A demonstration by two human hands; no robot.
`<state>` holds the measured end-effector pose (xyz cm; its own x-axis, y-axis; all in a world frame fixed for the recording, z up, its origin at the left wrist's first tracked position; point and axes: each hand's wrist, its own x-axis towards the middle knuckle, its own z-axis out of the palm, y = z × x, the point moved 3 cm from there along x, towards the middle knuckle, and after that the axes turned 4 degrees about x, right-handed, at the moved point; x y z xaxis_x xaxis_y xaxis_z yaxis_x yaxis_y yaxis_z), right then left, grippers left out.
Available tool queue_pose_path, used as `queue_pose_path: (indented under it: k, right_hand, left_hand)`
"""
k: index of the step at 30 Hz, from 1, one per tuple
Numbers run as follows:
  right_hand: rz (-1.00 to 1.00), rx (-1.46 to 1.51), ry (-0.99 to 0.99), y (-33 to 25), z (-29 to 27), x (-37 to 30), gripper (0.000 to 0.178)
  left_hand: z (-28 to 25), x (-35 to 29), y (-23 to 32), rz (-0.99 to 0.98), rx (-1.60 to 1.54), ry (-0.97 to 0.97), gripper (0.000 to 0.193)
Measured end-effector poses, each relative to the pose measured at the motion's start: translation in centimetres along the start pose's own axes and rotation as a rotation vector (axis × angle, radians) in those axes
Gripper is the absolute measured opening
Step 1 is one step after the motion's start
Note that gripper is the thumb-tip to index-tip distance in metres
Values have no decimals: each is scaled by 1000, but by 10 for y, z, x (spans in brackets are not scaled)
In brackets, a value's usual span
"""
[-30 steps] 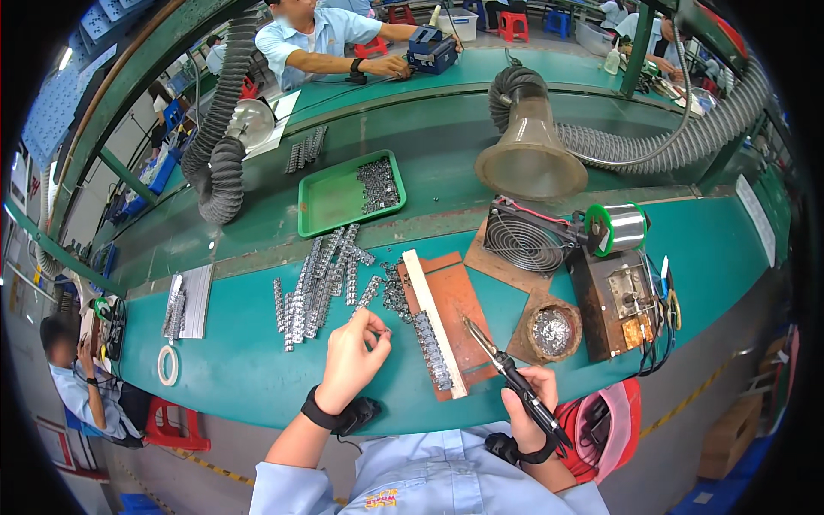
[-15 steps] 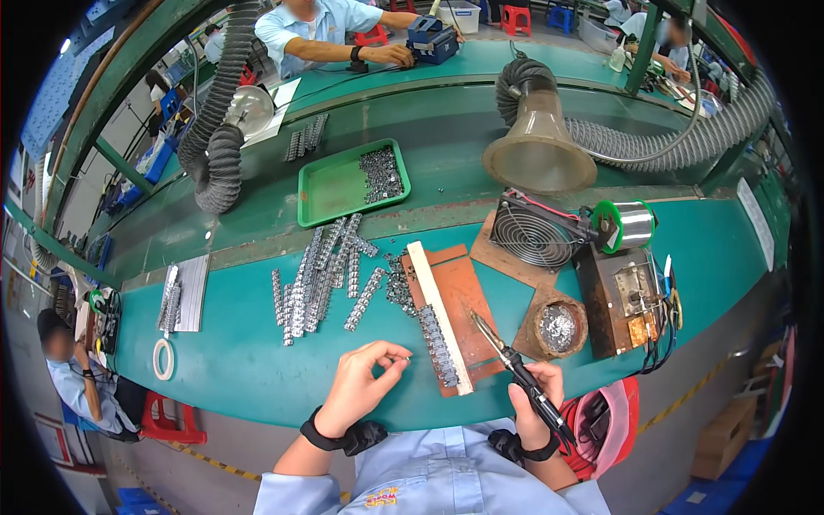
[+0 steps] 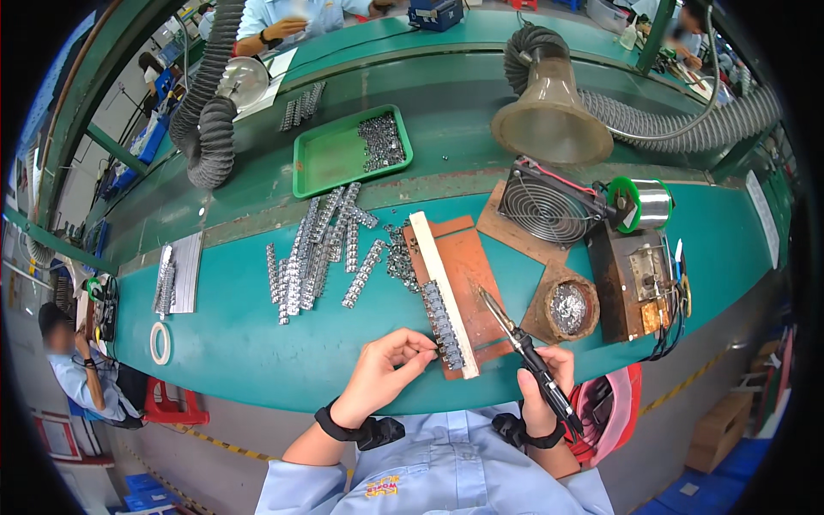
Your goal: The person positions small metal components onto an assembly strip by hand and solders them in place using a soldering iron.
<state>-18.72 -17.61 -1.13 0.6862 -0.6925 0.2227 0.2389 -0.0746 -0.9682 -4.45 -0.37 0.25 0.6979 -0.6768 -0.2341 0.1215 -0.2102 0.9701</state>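
Note:
My right hand [image 3: 548, 386] grips the black handle of a soldering iron [image 3: 536, 369]. The iron's metal tip points up and left over a reddish-brown board [image 3: 463, 257]. On that board lies a pale wooden bar [image 3: 439, 287], with a row of small metal components [image 3: 440, 322] along its left side. My left hand [image 3: 390, 373] is closed in a pinch at the near end of this row; a tiny dark part at the fingertips is mostly hidden. Loose small metal parts [image 3: 400, 262] are heaped by the board's left edge.
Finished-looking component strips [image 3: 313, 249] lie left of the board. A green tray [image 3: 309, 184] holds more small parts. To the right are a fan [image 3: 549, 202], a solder spool [image 3: 642, 204], a round pot [image 3: 571, 309] and a metal box [image 3: 631, 283]. A fume hood [image 3: 554, 120] hangs beyond.
My left hand has moved right, bringing its pinched fingers to the near end of the component row. The soldering iron stays near the board. Across the bench, a person's hand has left the blue device.

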Motion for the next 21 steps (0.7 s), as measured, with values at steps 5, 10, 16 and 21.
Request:
queue_pose_path:
  k: [5, 10, 16, 21]
  right_hand:
    - [-29, -29, -19, -3, 0, 1, 34]
    - [-51, -34, -47, -1, 0, 1, 36]
    - [-67, -23, -73, -3, -1, 3, 36]
    - [-90, -3, -84, -1, 0, 4, 36]
  left_hand:
    - [-1, -1, -6, -108, -169, -53, 11]
    - [2, -2, -6, -149, -287, -63, 13]
    - [8, -4, -8, -191, -350, -137, 16]
    - [12, -4, -8, -204, -365, -159, 15]
